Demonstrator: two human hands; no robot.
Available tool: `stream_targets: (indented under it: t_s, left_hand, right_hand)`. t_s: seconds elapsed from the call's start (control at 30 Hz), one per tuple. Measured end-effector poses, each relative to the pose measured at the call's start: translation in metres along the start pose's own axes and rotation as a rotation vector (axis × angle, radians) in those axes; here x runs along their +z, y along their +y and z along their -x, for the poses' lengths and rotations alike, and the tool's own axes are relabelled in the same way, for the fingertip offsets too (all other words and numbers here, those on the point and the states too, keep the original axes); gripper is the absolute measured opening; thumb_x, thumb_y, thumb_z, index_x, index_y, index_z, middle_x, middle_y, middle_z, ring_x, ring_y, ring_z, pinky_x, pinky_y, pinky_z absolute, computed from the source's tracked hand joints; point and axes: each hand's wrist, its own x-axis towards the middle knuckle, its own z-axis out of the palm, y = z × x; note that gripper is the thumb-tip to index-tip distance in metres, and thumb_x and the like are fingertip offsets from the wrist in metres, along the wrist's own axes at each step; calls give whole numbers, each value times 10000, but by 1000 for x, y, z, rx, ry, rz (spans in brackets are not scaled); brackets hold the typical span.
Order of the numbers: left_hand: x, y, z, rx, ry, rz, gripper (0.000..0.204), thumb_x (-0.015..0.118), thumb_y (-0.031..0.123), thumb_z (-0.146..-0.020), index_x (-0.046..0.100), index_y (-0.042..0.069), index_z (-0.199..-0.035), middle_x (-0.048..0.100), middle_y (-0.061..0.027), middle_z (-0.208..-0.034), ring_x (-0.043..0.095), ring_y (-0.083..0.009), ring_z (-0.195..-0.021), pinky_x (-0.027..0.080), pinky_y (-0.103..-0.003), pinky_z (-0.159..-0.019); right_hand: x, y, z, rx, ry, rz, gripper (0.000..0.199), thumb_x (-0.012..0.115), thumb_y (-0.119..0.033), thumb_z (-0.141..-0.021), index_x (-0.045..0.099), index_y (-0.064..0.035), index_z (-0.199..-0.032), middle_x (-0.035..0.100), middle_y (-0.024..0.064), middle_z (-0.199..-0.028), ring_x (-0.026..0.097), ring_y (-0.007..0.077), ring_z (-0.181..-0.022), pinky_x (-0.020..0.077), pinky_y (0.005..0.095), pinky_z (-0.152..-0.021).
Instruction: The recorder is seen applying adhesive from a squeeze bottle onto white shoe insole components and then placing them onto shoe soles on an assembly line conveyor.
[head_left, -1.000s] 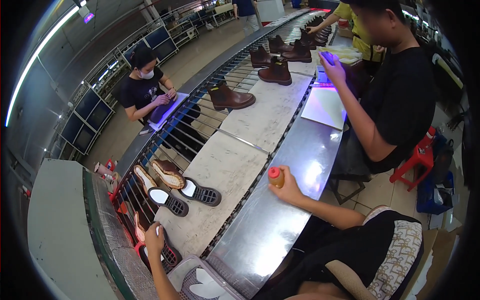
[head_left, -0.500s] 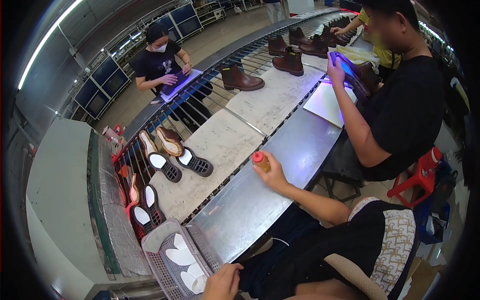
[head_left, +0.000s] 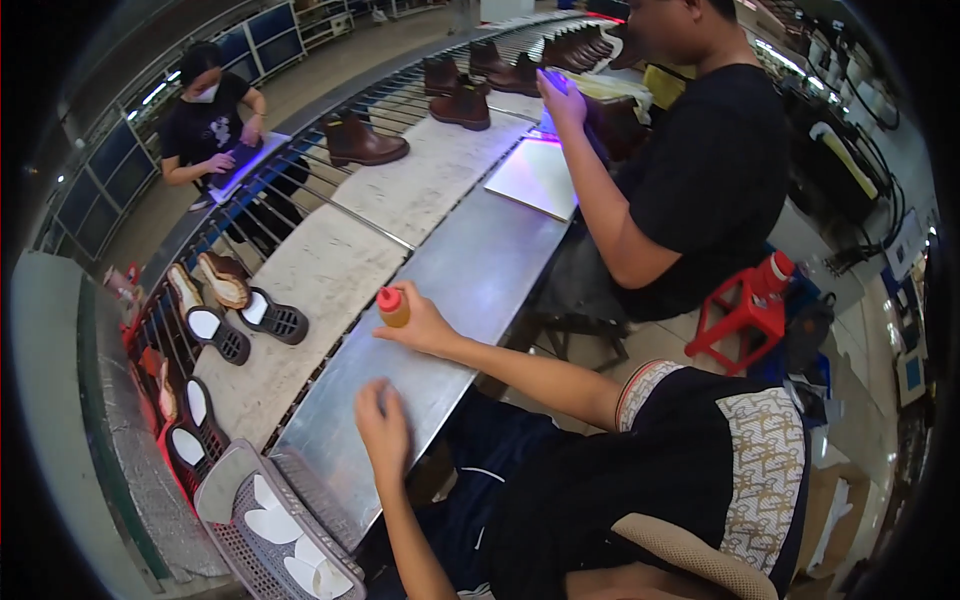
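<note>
Btl (head_left: 399,316) in R grip (head_left: 428,327), red cap (head_left: 389,298) sticking out abv.

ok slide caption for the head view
Right hand holds a red-capped bottle beside a conveyor of brown boots and soles.

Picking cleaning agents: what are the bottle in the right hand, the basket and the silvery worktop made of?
Bottle: probably glossy plastic; squeeze-type shape, red top, amber look, though contents may give that colour.
Basket: likely moulded plastic, dull grey, going by the regular perforations.
Worktop: looks like sheet metal, smooth and satin; silvery sheen with blurred reflections. Exact metal can't be told.
</note>
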Motion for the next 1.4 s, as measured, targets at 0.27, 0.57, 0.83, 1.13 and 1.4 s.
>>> stream_targets:
  t_s: [0.27,0.57,0.83,1.13,1.4]
  left_hand:
    - [34,15,-40,18,16,-372,211,511,152,-849,608,39,-998,600,-135,-898,594,-321,-685,472,-418,-639]
    - [36,-28,-89,-45,-52,-93,236,484,141,-865,615,23,-1022,654,-172,-808,618,-289,-683,459,-410,-638]
    - [26,-34,-98,44,-24,146,285,470,13,-741,584,-17,-1000,606,-143,-867,574,-256,-741,454,-354,-665]
    - [22,-12,-80,303,-140,13,446,632,196,-779,482,-9,-1146,560,-214,-1014,537,-371,-967,420,-402,-837]
    - [21,-11,-86,171,-73,0,460,678,272,-783,531,-1,-1122,613,-206,-988,588,-361,-908,452,-397,-790]
  right_hand:
    - [-21,-1,4,-258,-274,441,657,701,-428,-705,425,-30,-1149,592,191,-1023,562,339,-956,330,419,-897]
    - [-18,9,10,-260,-417,477,701,657,-460,-734,452,-7,-1228,479,209,-1275,453,331,-1186,269,447,-982]
    - [-15,-2,-4,-271,-291,333,511,730,-382,-648,546,-35,-975,578,116,-885,552,292,-880,364,388,-813]
    - [-6,6,5,-260,-199,272,418,724,-263,-606,561,-20,-905,593,130,-847,568,321,-853,406,397,-785]
    - [-4,7,-2,-377,-167,238,441,678,-191,-603,601,-80,-1023,643,152,-841,610,337,-801,462,397,-741]
